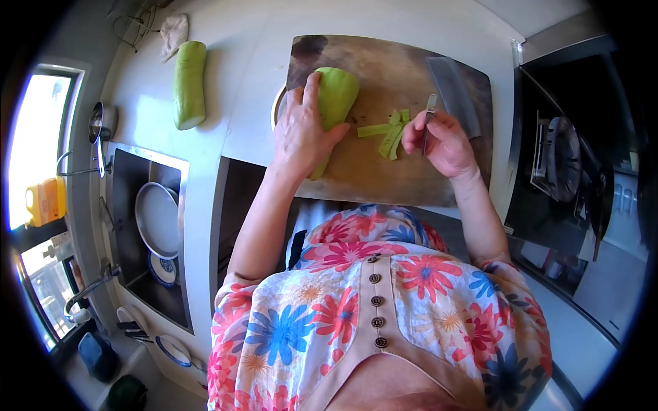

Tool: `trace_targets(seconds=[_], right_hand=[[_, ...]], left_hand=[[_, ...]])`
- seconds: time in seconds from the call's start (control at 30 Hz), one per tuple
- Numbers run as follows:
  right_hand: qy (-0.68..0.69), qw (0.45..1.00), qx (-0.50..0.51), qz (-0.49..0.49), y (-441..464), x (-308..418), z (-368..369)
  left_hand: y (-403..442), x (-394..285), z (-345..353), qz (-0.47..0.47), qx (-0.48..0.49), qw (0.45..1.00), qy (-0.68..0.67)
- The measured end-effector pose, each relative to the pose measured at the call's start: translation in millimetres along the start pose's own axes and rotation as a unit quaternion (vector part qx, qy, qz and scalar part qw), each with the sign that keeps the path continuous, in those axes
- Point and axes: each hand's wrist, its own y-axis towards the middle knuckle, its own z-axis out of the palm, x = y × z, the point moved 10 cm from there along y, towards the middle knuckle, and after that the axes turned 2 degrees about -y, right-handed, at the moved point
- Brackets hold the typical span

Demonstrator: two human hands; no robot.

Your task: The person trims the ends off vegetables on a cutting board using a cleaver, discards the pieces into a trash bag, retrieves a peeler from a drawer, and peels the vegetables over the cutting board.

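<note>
A pale green gourd (337,92) lies on the left part of a stained wooden cutting board (384,181). My left hand (300,130) rests on it, fingers wrapped over its left side and thumb across its lower part. Over the right half of the board, my right hand (442,139) is closed around a slim peeler (430,113), its tip pointing up. Between the hands lies a small pile of green peel strips (392,131), just left of my right hand. Behind my right hand, a wide cleaver blade (452,89) lies flat on the board.
Another long green gourd piece (190,85) is on the white counter (240,68), with a cloth (174,35) behind it. On the left, a sink (123,226) holds a round pan (157,219) and a patterned dish (162,268). A dark stove (528,151) is at the right.
</note>
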Motion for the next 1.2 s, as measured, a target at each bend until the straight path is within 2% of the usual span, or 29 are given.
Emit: trace_targets(seconds=[0.1,0.2,0.23,0.33,0.37,0.47,0.5,0.53,0.57,0.63,0.67,0.7,0.77,0.8,0.83,0.93,0.97,1.07,1.1,1.2], right_hand=[[-0.007,0.999,0.019,0.046,7,-19,12],[0.02,0.996,0.043,0.08,18,-41,39],[0.043,0.992,0.066,0.1,23,-50,49],[0.056,0.989,0.031,0.135,41,-85,61],[0.03,0.989,0.02,0.146,48,-93,64],[-0.124,0.964,-0.036,0.233,50,-93,53],[-0.217,0.953,-0.069,0.2,52,-79,43],[-0.33,0.937,-0.065,0.096,57,-49,43],[-0.374,0.923,-0.092,0.024,58,-31,29],[-0.38,0.918,-0.111,0.013,53,-10,12],[-0.344,0.93,-0.104,0.075,49,-7,15],[-0.362,0.929,-0.055,0.045,51,0,32],[-0.461,0.888,-0.006,-0.005,56,8,60],[-0.506,0.862,0.017,-0.031,60,9,77],[-0.563,0.819,0.044,-0.096,64,18,102],[-0.693,0.698,0.113,-0.142,70,17,141],[-0.695,0.695,0.094,-0.158,72,17,145],[-0.754,0.616,0.12,-0.194,75,19,166],[-0.751,0.6,0.098,-0.256,75,21,171],[-0.748,0.589,0.11,-0.285,74,20,181]], left_hand=[[11,24,-7,0.026,-0.031,0.996,-0.073],[11,73,-3,-0.102,0.023,0.933,-0.343],[7,83,-3,-0.137,0.033,0.883,-0.448],[-2,92,-5,-0.126,0.082,0.716,-0.682],[-5,92,-1,-0.135,0.115,0.663,-0.727],[-20,89,3,-0.16,0.131,0.532,-0.821],[-20,90,5,-0.153,0.144,0.532,-0.82],[-21,91,7,-0.153,0.152,0.521,-0.826],[-21,92,9,-0.153,0.161,0.509,-0.831],[-22,88,15,-0.161,0.17,0.493,-0.838],[-23,88,21,-0.181,0.174,0.486,-0.837],[-24,89,27,-0.201,0.178,0.48,-0.835],[-28,85,35,-0.25,0.18,0.466,-0.829],[-27,81,34,-0.252,0.184,0.483,-0.818],[-26,77,33,-0.254,0.189,0.5,-0.806],[-20,66,33,-0.238,0.2,0.529,-0.789],[-18,64,34,-0.229,0.206,0.539,-0.784],[-19,55,35,-0.227,0.217,0.538,-0.782],[-19,50,33,-0.229,0.218,0.546,-0.776],[-22,49,36,-0.236,0.229,0.549,-0.768]])
